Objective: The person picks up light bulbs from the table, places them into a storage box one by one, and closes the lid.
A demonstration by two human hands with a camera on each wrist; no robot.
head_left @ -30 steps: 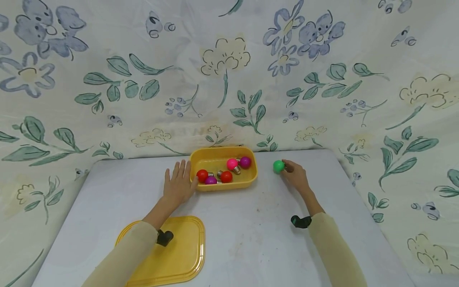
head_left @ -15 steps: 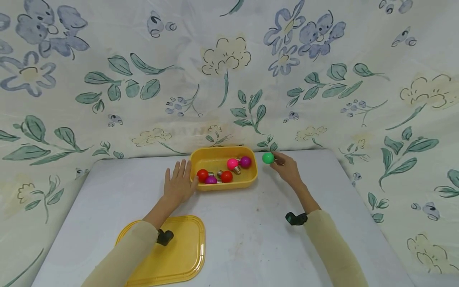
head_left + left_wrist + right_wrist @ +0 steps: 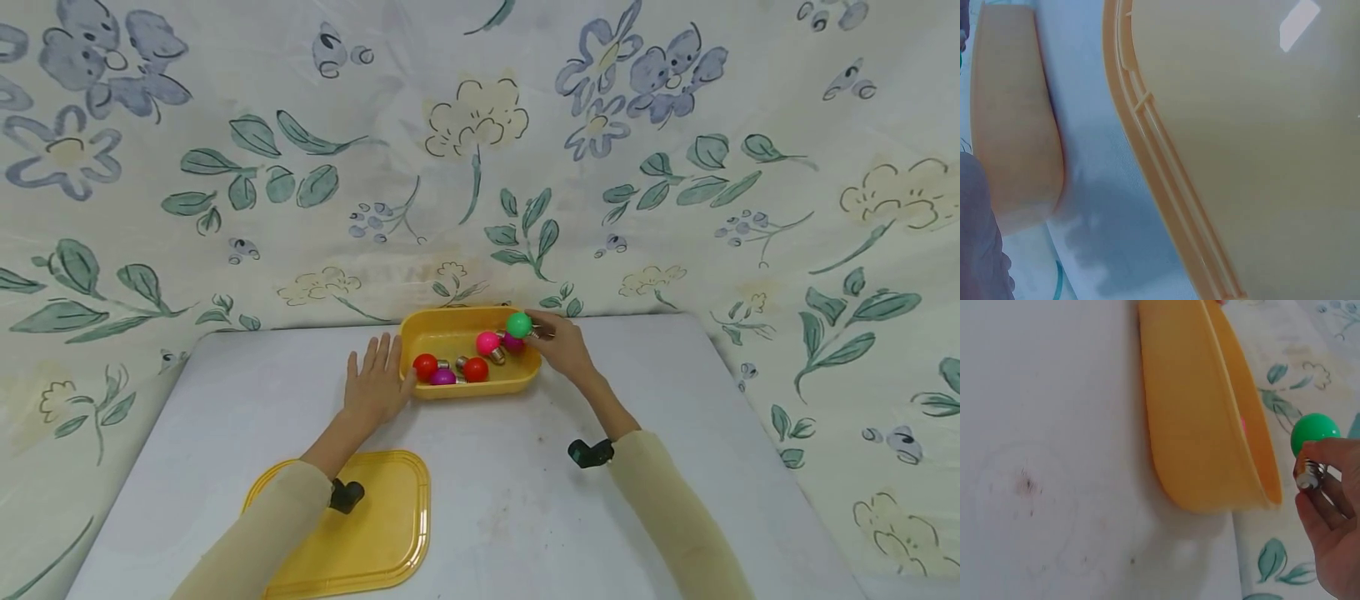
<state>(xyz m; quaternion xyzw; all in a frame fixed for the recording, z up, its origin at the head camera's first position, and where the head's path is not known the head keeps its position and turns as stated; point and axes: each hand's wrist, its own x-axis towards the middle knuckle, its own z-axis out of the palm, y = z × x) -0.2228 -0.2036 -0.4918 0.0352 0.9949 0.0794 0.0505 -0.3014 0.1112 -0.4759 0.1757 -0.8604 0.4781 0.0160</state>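
Observation:
Pinched by its metal screw base, a green light bulb (image 3: 519, 325) is in my right hand (image 3: 561, 343), over the right end of a yellow bin (image 3: 472, 389). The right wrist view shows the fingers (image 3: 1329, 450) round the base of the bulb. Inside the bin lie two red bulbs, one red bulb (image 3: 425, 366) at the left and another red bulb (image 3: 476, 369) nearer the middle, along with a pink bulb (image 3: 487, 342) and two purple ones, a purple bulb (image 3: 442, 377) in front and one partly covered by the green bulb. My left hand (image 3: 377, 387), fingers straight, rests against the bin's left end.
A yellow tray (image 3: 375, 533) lies at the front left of the white table (image 3: 517, 500), partly under my left forearm. Flower-patterned cloth (image 3: 480, 192) hangs behind the table's back edge, close behind the bin.
My right hand has carried the green bulb leftward from the table's right side to above the bin's right end. The left hand has stayed at the bin.

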